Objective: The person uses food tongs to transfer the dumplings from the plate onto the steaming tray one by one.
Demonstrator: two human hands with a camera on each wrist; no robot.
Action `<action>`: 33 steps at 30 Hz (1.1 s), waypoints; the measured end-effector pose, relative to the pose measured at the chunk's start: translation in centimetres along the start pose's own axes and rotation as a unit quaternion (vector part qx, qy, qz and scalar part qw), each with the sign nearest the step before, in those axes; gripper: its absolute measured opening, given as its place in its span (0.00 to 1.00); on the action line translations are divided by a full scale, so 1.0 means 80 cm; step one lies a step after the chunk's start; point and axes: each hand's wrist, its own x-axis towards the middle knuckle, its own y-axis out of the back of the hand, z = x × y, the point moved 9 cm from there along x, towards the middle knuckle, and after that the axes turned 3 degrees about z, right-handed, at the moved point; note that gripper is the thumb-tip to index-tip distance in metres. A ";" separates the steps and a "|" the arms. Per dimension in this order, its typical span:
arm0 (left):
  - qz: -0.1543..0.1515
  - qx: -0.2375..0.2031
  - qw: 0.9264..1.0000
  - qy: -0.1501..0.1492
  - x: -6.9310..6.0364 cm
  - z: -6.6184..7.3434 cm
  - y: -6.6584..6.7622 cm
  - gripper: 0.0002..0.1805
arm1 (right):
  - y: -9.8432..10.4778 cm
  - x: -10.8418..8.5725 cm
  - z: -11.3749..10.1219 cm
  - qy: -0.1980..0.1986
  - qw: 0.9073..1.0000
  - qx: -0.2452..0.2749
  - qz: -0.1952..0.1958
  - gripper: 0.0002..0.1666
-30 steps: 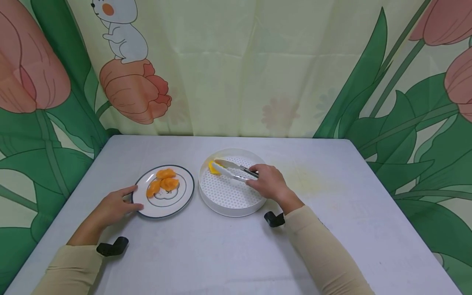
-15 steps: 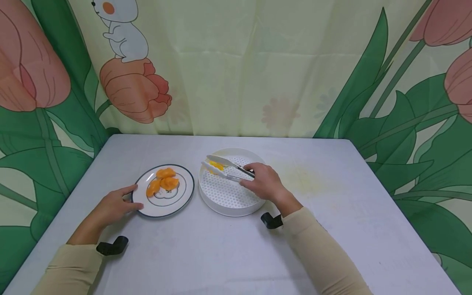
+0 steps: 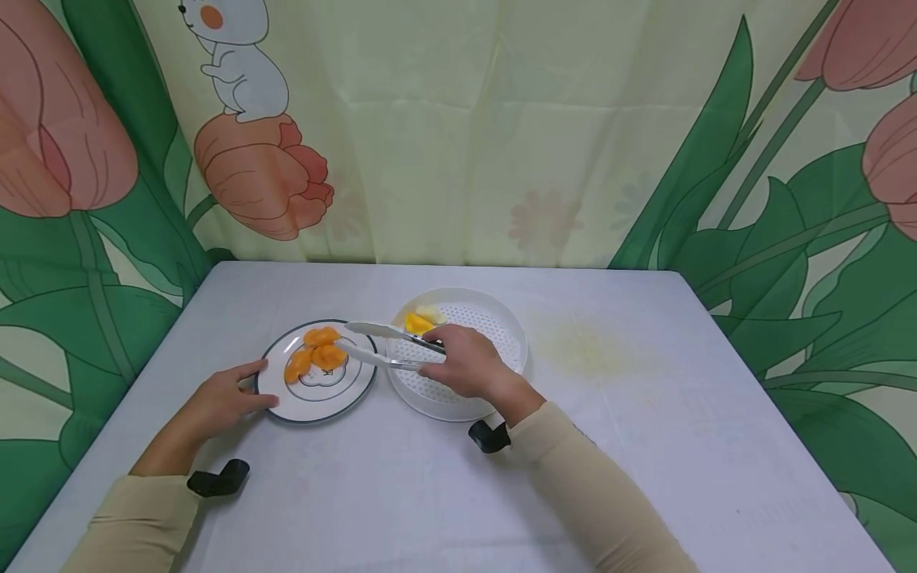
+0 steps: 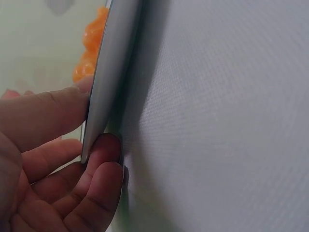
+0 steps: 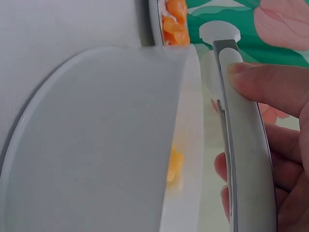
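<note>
My left hand (image 3: 225,402) pinches the left rim of a white plate (image 3: 308,407) with a dark blue edge, thumb above and fingers under it in the left wrist view. Several glossy orange pieces (image 3: 329,356) lie on the plate. My right hand (image 3: 469,362) grips metal tongs (image 3: 390,362) with whitish tips. The tongs' arms stand spread, their tips over the plate's right side close to the orange pieces, nothing seen between them. Below the right hand is a round white perforated tray (image 3: 458,411), partly hidden. A yellow piece (image 3: 418,323) and a pale piece (image 3: 431,313) lie in it.
A white cloth covers the table (image 3: 401,493). Behind it hangs a curtain (image 3: 466,159) printed with tulips and a white animal. Plate and tray stand side by side. A black wrist mount (image 3: 218,478) sticks out from the left sleeve, another from the right.
The tongs have spread and left the yellow piece in the tray. My right hand has carried them leftward until their tips hang over the plate. The left hand and plate stay put.
</note>
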 end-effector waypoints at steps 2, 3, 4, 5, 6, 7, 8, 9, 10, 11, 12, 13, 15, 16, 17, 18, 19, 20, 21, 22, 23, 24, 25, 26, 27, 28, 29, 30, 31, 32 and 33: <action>-0.001 -0.001 1.000 0.000 0.000 0.000 0.000 0.49 | -0.005 0.003 -0.007 0.004 1.000 -0.006 -0.007 0.29; -0.001 -0.002 1.000 0.000 0.000 0.000 0.000 0.49 | -0.006 0.004 -0.010 0.006 1.000 -0.009 -0.010 0.29; -0.002 -0.002 1.000 0.000 -0.001 0.000 0.000 0.49 | -0.008 0.005 -0.013 0.007 1.000 -0.012 -0.012 0.29; -0.002 -0.002 1.000 0.000 -0.001 0.000 0.000 0.49 | -0.009 0.006 -0.016 0.008 1.000 -0.015 -0.015 0.29; -0.003 -0.003 1.000 0.001 -0.001 0.000 0.000 0.50 | -0.011 0.008 -0.018 0.009 1.000 -0.018 -0.017 0.29; -0.003 -0.001 1.000 0.000 -0.001 0.000 0.000 0.50 | -0.012 0.009 -0.021 0.010 1.000 -0.021 -0.019 0.29; -0.004 0.000 1.000 -0.001 -0.001 0.000 0.000 0.50 | -0.013 0.010 -0.023 0.013 0.999 -0.026 -0.020 0.29; -0.004 0.002 1.000 -0.003 -0.001 0.000 0.000 0.50 | -0.014 0.011 -0.025 0.015 0.999 -0.032 -0.022 0.29; -0.005 0.004 1.000 -0.004 -0.001 -0.001 0.000 0.50 | -0.015 0.012 -0.028 0.017 0.999 -0.037 -0.024 0.28; -0.005 0.006 1.000 -0.005 0.000 -0.001 0.000 0.50 | -0.016 0.014 -0.030 0.020 0.999 -0.042 -0.025 0.28; -0.005 0.008 1.000 -0.006 0.000 -0.001 0.000 0.50 | -0.018 0.015 -0.031 0.021 0.998 -0.045 -0.028 0.27; -0.006 0.010 1.000 -0.007 0.000 -0.001 0.000 0.50 | -0.020 0.016 -0.033 0.023 0.998 -0.048 -0.030 0.27; -0.007 0.010 1.000 -0.007 0.001 -0.002 0.000 0.51 | -0.023 0.018 -0.036 0.025 0.998 -0.052 -0.034 0.26; -0.006 0.011 1.000 -0.008 0.002 -0.003 0.000 0.51 | -0.024 0.018 -0.037 0.025 0.998 -0.055 -0.034 0.26; -0.006 0.011 1.000 -0.008 0.002 -0.003 0.000 0.51 | -0.026 0.019 -0.038 0.025 0.998 -0.056 -0.034 0.25; -0.006 0.011 1.000 -0.008 0.002 -0.003 0.000 0.51 | -0.027 0.020 -0.039 0.024 0.997 -0.059 -0.035 0.25; -0.005 0.011 1.000 -0.008 0.002 -0.002 0.000 0.50 | -0.027 0.021 -0.040 0.024 0.997 -0.060 -0.034 0.25; -0.005 0.011 1.000 -0.008 0.001 -0.002 0.000 0.50 | -0.028 0.022 -0.040 0.022 0.997 -0.062 -0.034 0.25; -0.004 0.011 1.000 -0.008 0.001 -0.001 0.001 0.50 | -0.029 0.023 -0.040 0.021 0.997 -0.063 -0.034 0.25; -0.004 0.010 1.000 -0.007 0.000 -0.001 0.001 0.50 | -0.030 0.024 -0.040 0.019 0.997 -0.064 -0.034 0.25; -0.004 0.011 1.000 -0.007 -0.001 0.000 0.001 0.50 | -0.030 0.025 -0.040 0.018 0.997 -0.065 -0.035 0.25; -0.004 0.010 1.000 -0.007 -0.001 0.001 0.001 0.50 | -0.031 0.026 -0.041 0.017 0.997 -0.065 -0.036 0.25; -0.005 0.010 1.000 -0.007 -0.002 0.002 0.002 0.50 | -0.031 0.026 -0.041 0.016 0.997 -0.066 -0.036 0.25; -0.005 0.009 1.000 -0.007 -0.003 0.003 0.002 0.50 | -0.031 0.027 -0.041 0.016 0.997 -0.068 -0.036 0.25; -0.005 0.009 1.000 -0.007 -0.003 0.003 0.002 0.50 | -0.031 0.027 -0.042 0.015 0.997 -0.069 -0.038 0.25; -0.006 0.007 1.000 -0.008 -0.003 0.004 0.002 0.50 | -0.031 0.027 -0.043 0.015 0.997 -0.071 -0.038 0.25; -0.006 0.007 1.000 -0.009 -0.004 0.005 0.002 0.50 | -0.031 0.028 -0.043 0.014 0.997 -0.073 -0.038 0.25; -0.006 0.006 1.000 -0.009 -0.004 0.005 0.002 0.50 | -0.031 0.028 -0.044 0.014 0.996 -0.073 -0.039 0.25; -0.006 0.006 1.000 -0.010 -0.004 0.005 0.002 0.50 | -0.031 0.028 -0.045 0.013 0.996 -0.075 -0.039 0.25; -0.006 0.006 1.000 -0.011 -0.004 0.006 0.002 0.50 | -0.030 0.028 -0.046 0.013 0.996 -0.077 -0.039 0.25; -0.006 0.006 1.000 -0.011 -0.004 0.006 0.002 0.50 | -0.030 0.028 -0.047 0.013 0.996 -0.078 -0.040 0.25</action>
